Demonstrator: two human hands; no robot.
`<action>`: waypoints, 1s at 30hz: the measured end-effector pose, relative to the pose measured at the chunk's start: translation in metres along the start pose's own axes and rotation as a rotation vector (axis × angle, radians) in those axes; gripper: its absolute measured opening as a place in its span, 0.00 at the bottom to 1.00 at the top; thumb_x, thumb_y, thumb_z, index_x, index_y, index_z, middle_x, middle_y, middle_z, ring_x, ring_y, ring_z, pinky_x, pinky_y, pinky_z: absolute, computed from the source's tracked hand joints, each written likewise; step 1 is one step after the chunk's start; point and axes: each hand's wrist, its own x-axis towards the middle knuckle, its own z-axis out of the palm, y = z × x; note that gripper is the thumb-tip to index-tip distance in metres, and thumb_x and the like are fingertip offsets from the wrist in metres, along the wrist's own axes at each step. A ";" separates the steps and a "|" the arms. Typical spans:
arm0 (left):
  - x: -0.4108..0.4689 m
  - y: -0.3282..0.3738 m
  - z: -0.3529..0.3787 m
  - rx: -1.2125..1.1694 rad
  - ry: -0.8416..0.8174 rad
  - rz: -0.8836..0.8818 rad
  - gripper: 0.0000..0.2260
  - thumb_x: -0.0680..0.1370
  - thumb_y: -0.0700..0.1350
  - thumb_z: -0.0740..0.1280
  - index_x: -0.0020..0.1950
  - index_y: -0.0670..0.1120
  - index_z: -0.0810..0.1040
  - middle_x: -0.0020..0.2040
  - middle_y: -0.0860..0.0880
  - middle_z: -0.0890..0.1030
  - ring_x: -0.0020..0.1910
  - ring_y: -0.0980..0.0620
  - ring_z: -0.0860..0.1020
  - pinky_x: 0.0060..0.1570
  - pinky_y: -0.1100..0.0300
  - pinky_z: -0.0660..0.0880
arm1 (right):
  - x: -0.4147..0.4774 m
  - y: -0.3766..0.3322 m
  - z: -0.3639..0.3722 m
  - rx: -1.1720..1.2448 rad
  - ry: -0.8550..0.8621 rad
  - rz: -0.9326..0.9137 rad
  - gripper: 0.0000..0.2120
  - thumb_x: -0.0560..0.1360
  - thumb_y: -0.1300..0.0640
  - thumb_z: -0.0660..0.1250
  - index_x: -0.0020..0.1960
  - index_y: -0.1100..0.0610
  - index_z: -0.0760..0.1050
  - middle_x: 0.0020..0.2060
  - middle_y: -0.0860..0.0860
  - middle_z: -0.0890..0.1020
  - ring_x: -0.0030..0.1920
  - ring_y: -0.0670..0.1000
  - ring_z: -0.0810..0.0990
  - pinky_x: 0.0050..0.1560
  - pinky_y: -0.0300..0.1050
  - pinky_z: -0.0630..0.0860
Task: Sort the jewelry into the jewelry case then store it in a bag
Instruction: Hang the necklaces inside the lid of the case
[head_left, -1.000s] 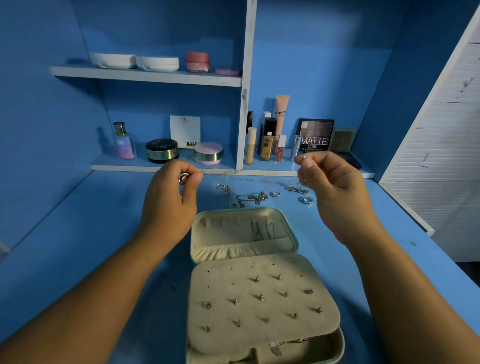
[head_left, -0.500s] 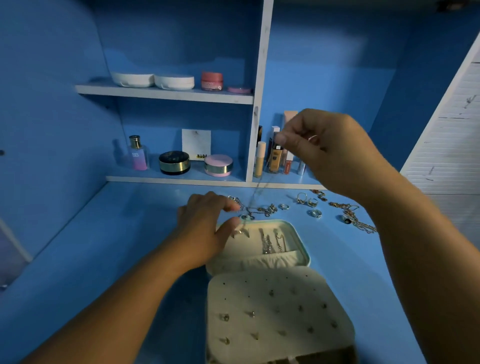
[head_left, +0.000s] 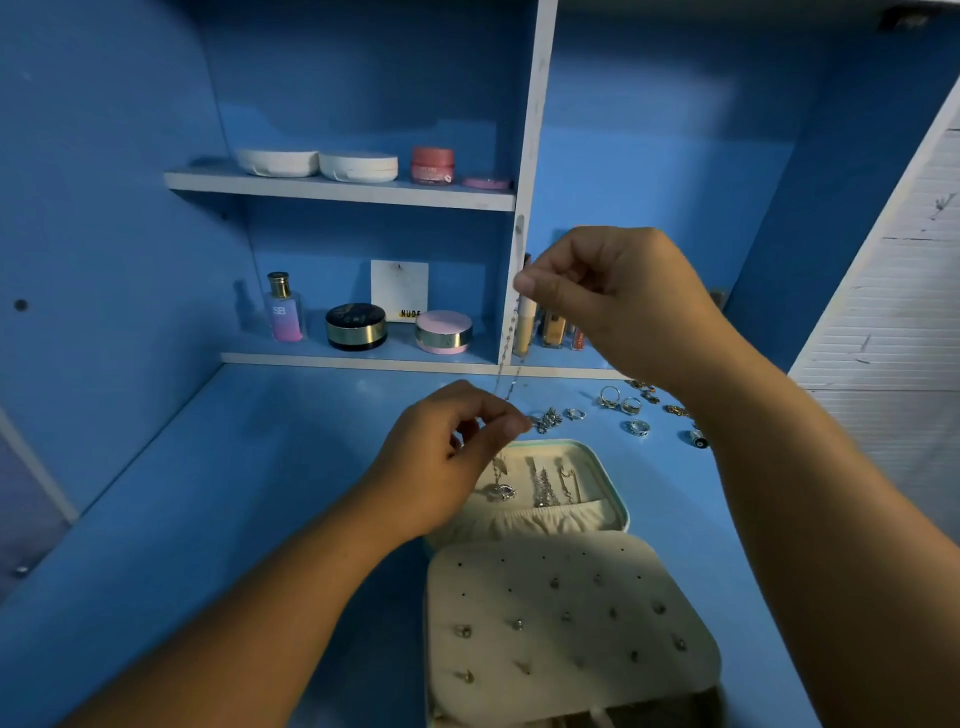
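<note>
Since half a second ago the pendant (head_left: 502, 490) has come down from the rim of the jewelry case (head_left: 587, 467) into its far half, beside other chains (head_left: 544, 486) hanging there. Nearest, the case's front edge is cut off by the frame, and the small studs (head_left: 518, 624) on the cream earring panel (head_left: 566, 571) are too dim to tell apart. Over the far half, the left hand (head_left: 441, 457) pinches the necklace (head_left: 511, 353) between thumb and forefinger, with the other fingers curled; it hides that compartment's left side. The thin chain runs steeply up to the right hand (head_left: 618, 301), held higher, which pinches the upper end. Rings (head_left: 631, 406) lie loose on the blue tabletop (head_left: 260, 493) behind, some hidden by the right forearm. Cosmetics (head_left: 356, 326) stand on the shelf (head_left: 363, 358) beyond.
</note>
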 end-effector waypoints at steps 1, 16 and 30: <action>0.000 0.000 0.000 -0.035 0.015 -0.035 0.07 0.74 0.56 0.65 0.46 0.57 0.81 0.45 0.54 0.83 0.42 0.56 0.79 0.42 0.65 0.74 | -0.001 0.005 -0.003 0.000 0.022 0.024 0.08 0.74 0.51 0.70 0.41 0.55 0.79 0.26 0.47 0.72 0.23 0.43 0.65 0.25 0.29 0.63; 0.007 -0.005 -0.013 -0.229 0.028 -0.341 0.07 0.79 0.44 0.66 0.43 0.50 0.83 0.34 0.53 0.82 0.35 0.58 0.78 0.38 0.63 0.77 | -0.052 0.104 0.032 0.054 -0.119 0.379 0.06 0.76 0.52 0.68 0.40 0.49 0.78 0.33 0.51 0.78 0.33 0.46 0.72 0.35 0.38 0.71; 0.006 -0.001 -0.034 -0.167 -0.196 -0.364 0.06 0.77 0.44 0.66 0.46 0.47 0.83 0.35 0.52 0.83 0.35 0.59 0.78 0.38 0.67 0.76 | -0.044 0.095 0.059 -0.246 -0.329 0.109 0.06 0.73 0.53 0.72 0.45 0.50 0.75 0.36 0.43 0.77 0.37 0.42 0.75 0.34 0.31 0.69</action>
